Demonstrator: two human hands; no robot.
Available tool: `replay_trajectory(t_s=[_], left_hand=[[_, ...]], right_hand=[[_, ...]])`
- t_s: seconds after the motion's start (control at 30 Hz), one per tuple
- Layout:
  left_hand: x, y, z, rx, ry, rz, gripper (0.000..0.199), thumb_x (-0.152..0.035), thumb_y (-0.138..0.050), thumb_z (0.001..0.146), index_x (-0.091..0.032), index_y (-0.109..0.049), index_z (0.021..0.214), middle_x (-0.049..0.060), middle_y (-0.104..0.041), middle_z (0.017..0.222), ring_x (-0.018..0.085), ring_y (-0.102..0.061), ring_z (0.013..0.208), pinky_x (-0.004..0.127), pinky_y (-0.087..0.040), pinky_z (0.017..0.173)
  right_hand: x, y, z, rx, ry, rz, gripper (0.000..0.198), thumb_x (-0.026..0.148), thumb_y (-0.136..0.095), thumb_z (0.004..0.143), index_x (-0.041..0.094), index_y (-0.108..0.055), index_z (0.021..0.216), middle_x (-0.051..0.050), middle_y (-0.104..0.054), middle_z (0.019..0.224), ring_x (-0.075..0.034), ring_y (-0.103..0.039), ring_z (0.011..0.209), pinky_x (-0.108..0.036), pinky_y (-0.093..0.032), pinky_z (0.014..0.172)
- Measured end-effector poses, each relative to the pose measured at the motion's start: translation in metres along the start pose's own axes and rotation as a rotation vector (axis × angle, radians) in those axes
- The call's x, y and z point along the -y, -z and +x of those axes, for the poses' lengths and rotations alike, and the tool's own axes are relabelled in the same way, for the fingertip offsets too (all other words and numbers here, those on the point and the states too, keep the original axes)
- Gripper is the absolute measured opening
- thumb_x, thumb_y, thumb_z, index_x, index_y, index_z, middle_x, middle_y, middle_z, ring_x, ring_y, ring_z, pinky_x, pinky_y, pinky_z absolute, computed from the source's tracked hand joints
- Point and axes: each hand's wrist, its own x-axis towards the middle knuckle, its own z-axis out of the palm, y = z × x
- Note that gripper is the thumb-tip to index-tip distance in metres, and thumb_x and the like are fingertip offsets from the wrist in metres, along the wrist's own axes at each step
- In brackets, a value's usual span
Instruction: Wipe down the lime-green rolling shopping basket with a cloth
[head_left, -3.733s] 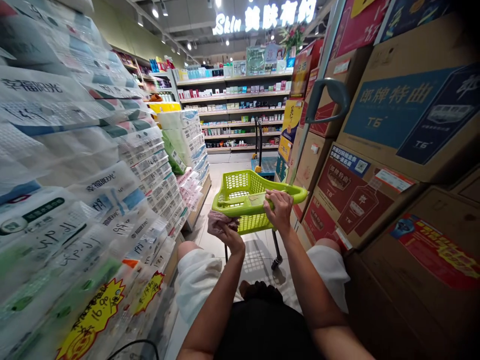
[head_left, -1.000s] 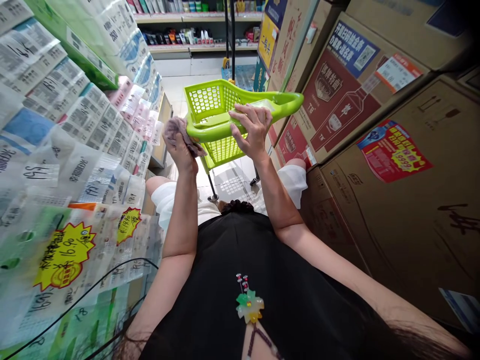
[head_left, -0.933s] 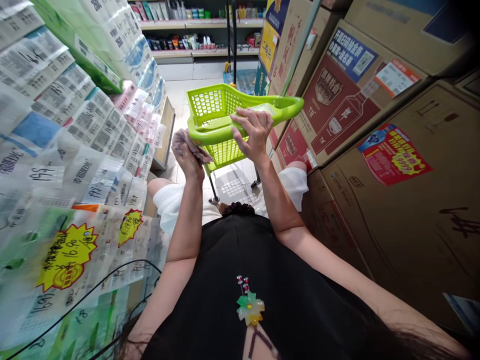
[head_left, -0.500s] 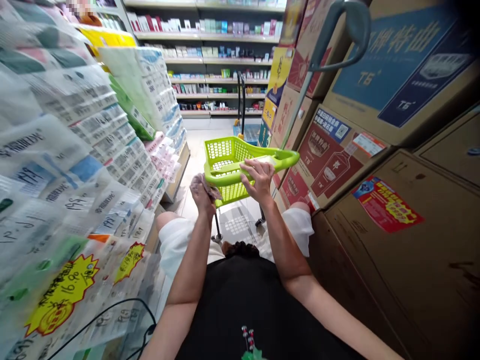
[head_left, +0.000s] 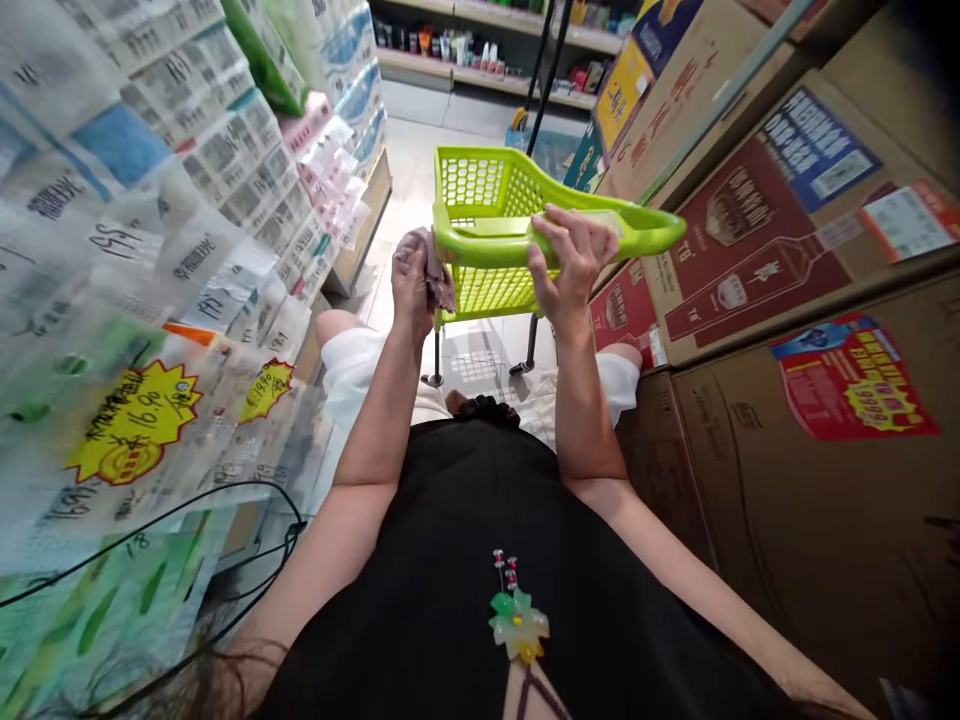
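I see a plain black top [head_left: 480, 500]. Loose white shorts [head_left: 356, 375], creased, knees showing past the hems. Flower-shaped pendant [head_left: 519, 622]: green, milky white and yellow petals, small orange centre, dark braided cord [head_left: 529, 678]. Red and silver beads [head_left: 505, 570] above it. Dark ruffled bit [head_left: 487, 410] by the top's edge, unclear.

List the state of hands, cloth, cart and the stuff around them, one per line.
Cart, upright on its wheels.
Cloth, bunched up at the cart's left corner.
Left hand, closed on the cloth.
Right hand, laid on the cart's near edge; firmness of grip unclear.
Cardboard boxes, stacked.
Wrapped packs, stacked.
Cable, loosely curved.
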Motion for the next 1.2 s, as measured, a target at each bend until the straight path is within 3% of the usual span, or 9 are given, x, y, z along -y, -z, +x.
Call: replay_trajectory(t_s=[0.13,0.4,0.53,0.73,0.83,0.93,1.0,1.1,1.2], left_hand=[[0.010,0.010,0.005,-0.009,0.013,0.018,0.042,-0.049,-0.083,0.083,-0.020,-0.066,0.108,0.004,-0.075,0.107,0.022,-0.070,0.115,0.038,-0.058,0.100],[0.030,0.013,0.008,-0.045,0.021,0.089,0.057,-0.063,-0.083,0.076,-0.023,-0.066,0.111,0.006,-0.075,0.114,0.023,-0.068,0.121,0.038,-0.058,0.099],[0.016,0.001,-0.002,-0.039,-0.045,0.115,0.058,-0.064,-0.083,0.075,-0.023,-0.066,0.112,0.004,-0.074,0.114,0.026,-0.066,0.125,0.041,-0.057,0.102],[-0.012,-0.021,-0.007,0.091,-0.280,0.185,0.044,-0.054,-0.081,0.083,-0.021,-0.064,0.106,-0.001,-0.071,0.110,0.025,-0.066,0.127,0.040,-0.053,0.107],[-0.008,-0.026,-0.018,0.043,-0.169,0.129,0.040,-0.050,-0.080,0.087,-0.020,-0.061,0.106,0.001,-0.073,0.105,0.021,-0.071,0.116,0.033,-0.057,0.099],[-0.006,-0.032,-0.037,-0.032,-0.020,0.055,0.045,-0.056,-0.081,0.083,-0.024,-0.061,0.107,0.000,-0.073,0.093,0.015,-0.074,0.089,0.024,-0.059,0.076],[-0.012,-0.037,-0.047,-0.058,0.022,0.052,0.044,-0.057,-0.081,0.083,-0.024,-0.061,0.106,-0.003,-0.068,0.081,0.011,-0.070,0.070,0.020,-0.054,0.061],[-0.028,-0.044,-0.049,-0.094,-0.027,0.052,0.043,-0.052,-0.086,0.078,-0.026,-0.061,0.102,-0.005,-0.064,0.074,0.008,-0.062,0.058,0.018,-0.046,0.050],[-0.039,-0.045,-0.042,-0.090,-0.097,0.017,0.044,-0.044,-0.093,0.071,-0.024,-0.061,0.095,-0.007,-0.062,0.073,0.007,-0.061,0.058,0.016,-0.044,0.049]], right_hand=[[-0.002,0.003,-0.003,0.040,-0.008,0.019,0.042,0.057,-0.040,0.105,0.033,-0.064,0.131,-0.005,-0.059,0.145,-0.032,-0.042,0.142,-0.062,-0.012,0.124],[-0.007,0.010,-0.005,0.004,0.006,0.042,0.048,0.064,-0.037,0.105,0.033,-0.066,0.128,-0.006,-0.062,0.142,-0.034,-0.046,0.140,-0.066,-0.015,0.123],[-0.012,0.012,-0.007,0.031,-0.007,0.037,0.045,0.063,-0.037,0.105,0.038,-0.063,0.131,-0.003,-0.061,0.144,-0.033,-0.042,0.145,-0.068,-0.015,0.124],[-0.016,0.013,-0.007,0.035,0.000,-0.001,0.044,0.062,-0.039,0.104,0.038,-0.063,0.131,-0.003,-0.062,0.141,-0.032,-0.042,0.145,-0.065,-0.019,0.124],[-0.013,0.012,-0.006,-0.006,0.008,0.029,0.045,0.062,-0.038,0.104,0.036,-0.066,0.127,-0.002,-0.063,0.139,-0.032,-0.047,0.140,-0.065,-0.020,0.122],[-0.007,0.013,-0.004,-0.025,-0.035,0.029,0.036,0.055,-0.043,0.104,0.038,-0.068,0.122,-0.001,-0.065,0.138,-0.030,-0.049,0.137,-0.061,-0.021,0.122],[-0.002,0.014,-0.004,-0.020,-0.052,0.017,0.030,0.050,-0.047,0.102,0.039,-0.068,0.121,0.000,-0.067,0.137,-0.031,-0.050,0.136,-0.062,-0.023,0.120],[0.004,0.014,-0.004,-0.044,-0.038,0.048,0.029,0.046,-0.051,0.100,0.035,-0.071,0.118,-0.003,-0.070,0.132,-0.033,-0.055,0.132,-0.060,-0.029,0.116],[0.006,0.010,-0.004,-0.122,-0.001,0.069,0.028,0.046,-0.054,0.098,0.035,-0.073,0.115,-0.001,-0.073,0.128,-0.032,-0.059,0.127,-0.059,-0.033,0.113]])
